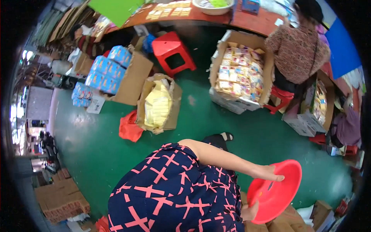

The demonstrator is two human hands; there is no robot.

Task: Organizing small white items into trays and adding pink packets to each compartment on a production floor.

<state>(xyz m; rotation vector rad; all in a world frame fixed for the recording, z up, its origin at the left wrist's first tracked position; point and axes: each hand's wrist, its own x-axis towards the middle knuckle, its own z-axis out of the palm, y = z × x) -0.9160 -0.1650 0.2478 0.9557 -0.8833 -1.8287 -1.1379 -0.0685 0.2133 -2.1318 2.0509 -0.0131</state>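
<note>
Navy pink-cross garment (166,189) nearest; red plastic basin (284,193) tilted at near right, over brown cardboard boxes (289,220). Left hand (268,173) curled round its far rim; right hand (250,212) partly hidden, gripping near rim.

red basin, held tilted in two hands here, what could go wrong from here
If the left hand or the right hand loosens, the red basin could slip, perhaps onto the cardboard boxes near it. Separately, the crumpled red item on the green floor beside an open carton might catch someone's foot.
</note>
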